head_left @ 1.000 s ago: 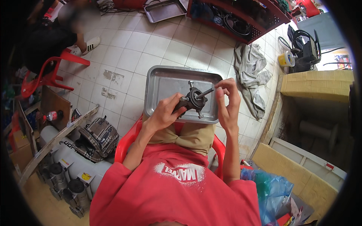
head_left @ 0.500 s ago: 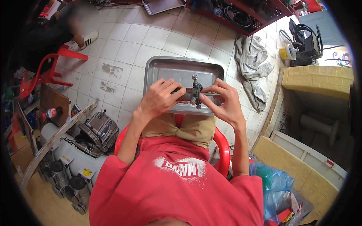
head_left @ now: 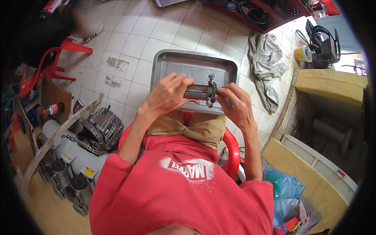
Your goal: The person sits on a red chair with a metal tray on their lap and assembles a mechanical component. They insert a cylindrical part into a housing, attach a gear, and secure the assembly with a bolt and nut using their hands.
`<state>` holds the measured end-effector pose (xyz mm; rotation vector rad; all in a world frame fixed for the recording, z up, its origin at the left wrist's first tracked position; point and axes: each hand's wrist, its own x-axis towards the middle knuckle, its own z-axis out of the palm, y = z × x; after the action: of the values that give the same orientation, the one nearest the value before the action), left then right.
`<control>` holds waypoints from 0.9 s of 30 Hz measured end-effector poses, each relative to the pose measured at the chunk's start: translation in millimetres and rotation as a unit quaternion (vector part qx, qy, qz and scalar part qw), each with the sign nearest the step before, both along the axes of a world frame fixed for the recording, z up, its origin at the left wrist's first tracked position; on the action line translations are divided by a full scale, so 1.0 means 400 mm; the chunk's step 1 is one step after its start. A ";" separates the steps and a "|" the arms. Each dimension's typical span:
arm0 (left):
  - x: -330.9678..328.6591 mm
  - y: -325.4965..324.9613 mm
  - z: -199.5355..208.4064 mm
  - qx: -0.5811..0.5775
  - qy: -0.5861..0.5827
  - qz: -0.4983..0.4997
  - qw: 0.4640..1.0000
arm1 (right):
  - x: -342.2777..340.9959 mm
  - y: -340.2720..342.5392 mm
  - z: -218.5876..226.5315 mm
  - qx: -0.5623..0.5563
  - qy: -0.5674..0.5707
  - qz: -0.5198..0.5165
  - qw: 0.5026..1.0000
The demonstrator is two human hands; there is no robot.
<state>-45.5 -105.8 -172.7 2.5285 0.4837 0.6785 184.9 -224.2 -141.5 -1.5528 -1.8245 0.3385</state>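
Over a grey metal tray (head_left: 230, 62) on my lap, I hold a dark grey metal cylinder (head_left: 196, 94) lying sideways, with a flange (head_left: 214, 93) and bolts at its right end. My left hand (head_left: 166, 94) is wrapped around the cylinder's left part, thumb below it and fingers above. My right hand (head_left: 237, 105) is closed at the flange's right side, its thumb and fingertips pressed together there. What those fingertips grip is largely hidden behind them. One bolt head stands up from the flange's top, another at its lower edge.
A grey cloth (head_left: 267, 66) lies on the tiled floor to the right. A red chair (head_left: 49, 66) with a seated person is at far left. Beside me on the left are a plaid bag (head_left: 102, 127) and a grey compressor (head_left: 84, 150); a blue plastic bag (head_left: 288, 188) is at lower right.
The cylinder has turned so more of its length shows, and it has shifted slightly right. My right fingers, earlier spread around a rod and the flange, have drawn together at the flange's right side.
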 end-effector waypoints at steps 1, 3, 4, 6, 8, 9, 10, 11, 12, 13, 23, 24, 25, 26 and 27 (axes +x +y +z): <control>0.002 -0.002 0.005 -0.005 -0.002 -0.001 1.000 | 0.000 0.000 -0.001 0.017 -0.006 0.003 1.000; 0.004 -0.004 0.010 -0.025 -0.010 -0.004 1.000 | 0.002 0.001 -0.002 0.037 -0.020 0.011 0.999; 0.006 -0.003 0.011 -0.040 -0.014 -0.006 0.999 | 0.005 0.003 -0.002 0.039 -0.029 0.017 0.999; 0.004 -0.005 0.006 -0.079 -0.020 -0.010 0.997 | 0.013 0.008 0.004 0.050 -0.047 0.030 0.997; -0.003 -0.007 -0.005 -0.125 -0.022 -0.012 0.992 | 0.023 0.013 0.014 0.069 -0.066 0.046 0.994; -0.004 -0.007 -0.004 -0.149 -0.022 -0.013 0.989 | 0.027 0.011 0.014 0.079 -0.086 0.050 0.992; -0.004 -0.006 -0.002 -0.172 -0.021 -0.014 0.985 | 0.032 0.010 0.015 0.090 -0.106 0.055 0.989; -0.005 -0.006 -0.002 -0.195 -0.020 -0.016 0.980 | 0.035 0.010 0.015 0.101 -0.126 0.059 0.985; -0.007 -0.005 -0.002 -0.203 -0.013 -0.012 0.979 | 0.033 0.011 0.020 0.076 -0.109 0.050 0.990; -0.009 -0.006 -0.001 -0.210 -0.007 -0.009 0.978 | 0.030 0.013 0.028 0.051 -0.091 0.040 0.994; -0.005 -0.011 -0.031 -0.061 0.016 0.055 0.996 | -0.005 0.007 -0.032 -0.144 0.062 -0.043 0.987; -0.005 -0.010 -0.031 -0.070 0.014 0.062 0.995 | -0.007 0.008 -0.035 -0.156 0.063 -0.047 0.985; -0.004 -0.008 -0.031 -0.079 0.012 0.069 0.994 | -0.009 0.007 -0.038 -0.148 0.069 -0.046 0.985; -0.004 -0.007 -0.030 -0.088 0.010 0.076 0.993 | -0.012 0.006 -0.041 -0.141 0.075 -0.045 0.986; -0.005 -0.007 -0.033 -0.086 0.004 0.083 0.993 | -0.015 0.005 -0.046 -0.135 0.082 -0.043 0.987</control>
<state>-47.3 -108.7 -185.9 2.3489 0.7295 0.6576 179.0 -222.2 -159.9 -1.7248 -1.6303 0.6756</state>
